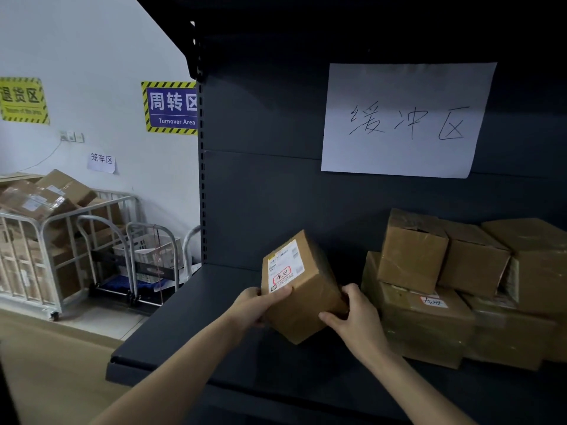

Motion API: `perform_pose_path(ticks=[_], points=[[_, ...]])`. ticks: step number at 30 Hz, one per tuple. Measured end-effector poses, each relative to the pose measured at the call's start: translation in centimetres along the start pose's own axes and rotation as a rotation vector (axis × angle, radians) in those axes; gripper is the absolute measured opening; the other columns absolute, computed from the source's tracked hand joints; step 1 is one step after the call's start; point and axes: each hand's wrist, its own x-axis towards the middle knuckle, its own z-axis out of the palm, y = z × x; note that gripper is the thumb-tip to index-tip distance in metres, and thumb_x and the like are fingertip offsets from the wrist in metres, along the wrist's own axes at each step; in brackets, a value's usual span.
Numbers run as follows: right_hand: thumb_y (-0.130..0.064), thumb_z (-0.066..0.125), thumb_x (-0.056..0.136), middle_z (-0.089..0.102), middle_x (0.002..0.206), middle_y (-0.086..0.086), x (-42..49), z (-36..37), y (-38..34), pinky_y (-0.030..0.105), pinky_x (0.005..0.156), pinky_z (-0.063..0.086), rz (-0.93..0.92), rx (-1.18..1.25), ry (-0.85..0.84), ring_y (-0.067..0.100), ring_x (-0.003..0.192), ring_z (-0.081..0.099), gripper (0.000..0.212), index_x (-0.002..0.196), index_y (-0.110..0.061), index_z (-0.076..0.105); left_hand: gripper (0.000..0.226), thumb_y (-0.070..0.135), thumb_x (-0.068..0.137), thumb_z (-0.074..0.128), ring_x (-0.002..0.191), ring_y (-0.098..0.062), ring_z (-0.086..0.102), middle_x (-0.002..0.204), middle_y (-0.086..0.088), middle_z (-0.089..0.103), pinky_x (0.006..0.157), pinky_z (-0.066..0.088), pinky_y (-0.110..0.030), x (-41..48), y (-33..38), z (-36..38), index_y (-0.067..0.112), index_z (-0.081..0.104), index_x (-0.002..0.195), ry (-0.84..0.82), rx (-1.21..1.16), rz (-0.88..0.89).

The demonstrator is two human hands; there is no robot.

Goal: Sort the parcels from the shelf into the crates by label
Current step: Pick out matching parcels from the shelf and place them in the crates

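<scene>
Dark shelf (190, 342) | left grip (257, 305), right grip (352, 317): fingers curled round tilted box (306, 299), one each side | cage cart (41, 237): holds piled boxes (46, 194)

The white wall (92, 56) on the left is bright; the dark shelf (245, 210) is dim, and its top is almost black; the paper sign (399, 87) looks pale grey; straight lines bend near the edges; the boxes (40, 194) in the cart (60, 280) look blurry.
</scene>
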Motion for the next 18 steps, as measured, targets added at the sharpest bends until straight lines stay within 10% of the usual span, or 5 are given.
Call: perform_pose_path(ticks=[11, 15, 18], points=[[-0.027, 0.069, 0.082, 0.053, 0.131, -0.001, -1.0, 2.6, -1.6, 0.021, 0.094, 0.043, 0.017, 0.116, -0.177, 0.013, 0.118, 0.051, 0.071, 0.140, -0.020, 0.029, 0.042, 0.030, 0.083, 0.066, 0.087, -0.011, 0.055, 0.098, 0.004, 0.054, 0.066, 0.046, -0.025, -1.4, -0.1, -1.3, 0.014, 0.044, 0.115, 0.160, 0.090, 0.117], [-0.029, 0.069, 0.081, 0.054, 0.126, -0.001, -1.2, 2.3, -1.9, 0.020, 0.086, 0.045, 0.002, 0.101, -0.178, 0.013, 0.111, 0.054, 0.060, 0.129, -0.021, 0.034, 0.033, 0.025, 0.087, 0.060, 0.099, -0.023, 0.057, 0.109, -0.005, 0.056, 0.086, 0.049, -0.041, -2.2, -0.2, -0.9, 0.014, 0.043, 0.113, 0.154, 0.031, 0.115], [-0.031, 0.070, 0.080, 0.054, 0.126, -0.001, -1.9, 2.2, -2.1, 0.016, 0.080, 0.047, -0.016, 0.078, -0.162, 0.012, 0.108, 0.055, 0.054, 0.119, -0.022, 0.033, 0.027, 0.019, 0.088, 0.058, 0.095, -0.017, 0.056, 0.106, -0.001, 0.057, 0.074, 0.046, -0.030, -3.4, -0.6, -0.5, 0.016, 0.043, 0.110, 0.157, 0.027, 0.180]])
